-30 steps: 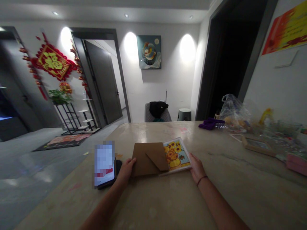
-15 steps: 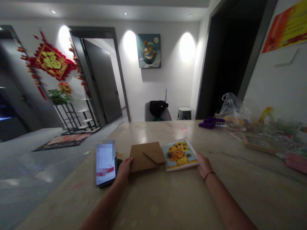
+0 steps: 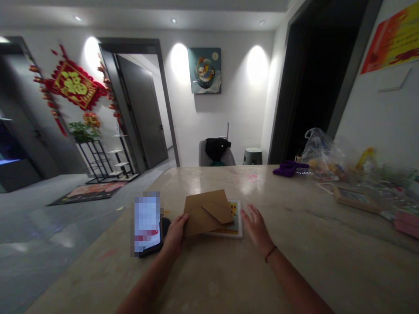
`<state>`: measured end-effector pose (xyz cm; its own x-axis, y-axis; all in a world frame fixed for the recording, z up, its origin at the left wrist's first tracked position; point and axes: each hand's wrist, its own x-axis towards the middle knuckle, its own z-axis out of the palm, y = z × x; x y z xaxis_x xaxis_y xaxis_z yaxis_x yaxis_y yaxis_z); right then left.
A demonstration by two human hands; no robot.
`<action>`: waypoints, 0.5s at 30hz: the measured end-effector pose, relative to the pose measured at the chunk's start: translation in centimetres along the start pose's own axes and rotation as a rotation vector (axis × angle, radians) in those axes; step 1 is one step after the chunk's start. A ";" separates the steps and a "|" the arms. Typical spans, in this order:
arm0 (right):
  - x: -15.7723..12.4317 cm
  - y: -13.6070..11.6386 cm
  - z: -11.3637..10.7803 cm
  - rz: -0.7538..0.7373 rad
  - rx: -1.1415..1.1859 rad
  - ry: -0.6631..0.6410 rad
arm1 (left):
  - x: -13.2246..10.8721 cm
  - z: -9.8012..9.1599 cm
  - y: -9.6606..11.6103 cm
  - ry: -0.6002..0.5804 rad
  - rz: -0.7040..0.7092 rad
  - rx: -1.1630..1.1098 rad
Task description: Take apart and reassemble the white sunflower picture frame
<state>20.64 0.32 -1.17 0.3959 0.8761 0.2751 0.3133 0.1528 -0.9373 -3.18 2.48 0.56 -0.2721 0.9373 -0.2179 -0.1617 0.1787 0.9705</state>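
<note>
A brown paper envelope with its flap open lies on the marble table, lifted at its left edge. My left hand is closed on that left edge. A white-bordered sunflower picture card lies mostly under the envelope, only its right and lower strip showing. My right hand hovers just right of the card with fingers spread, holding nothing.
A phone lies left of my left hand. At the right stand a purple cloth, a clear plastic bag, a wooden frame and pink items. A chair stands at the far end.
The sunflower card has slid left, from beside the envelope to under it. My right hand has let go of the card and opened. The left hand has kept its hold on the envelope.
</note>
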 end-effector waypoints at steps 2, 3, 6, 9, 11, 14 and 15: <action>-0.8 -0.9 0.5 0.005 0.088 -0.125 | -0.8 0.5 0.2 -0.099 0.049 0.024; -1.1 -1.2 0.7 0.023 0.136 -0.172 | -1.3 0.7 0.3 -0.148 0.078 0.051; -1.3 -1.4 0.7 0.070 0.269 -0.225 | -2.4 1.3 0.7 -0.211 0.182 0.161; -0.7 -1.0 0.2 0.084 0.351 -0.188 | -2.8 1.4 1.1 -0.181 0.345 0.349; -0.1 -0.8 -0.5 0.095 0.371 -0.138 | -2.7 1.2 1.1 -0.184 0.475 0.513; 0.9 -0.6 -1.8 0.100 0.387 -0.060 | -2.6 0.9 0.6 -0.254 0.648 0.811; 1.2 -0.5 -2.4 0.102 0.386 -0.028 | -2.6 0.8 0.4 -0.297 0.693 0.917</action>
<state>23.00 0.25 0.17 0.3826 0.9070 0.1758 -0.0760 0.2205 -0.9724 -1.79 0.30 1.57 0.2163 0.9298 0.2978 0.7064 -0.3596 0.6097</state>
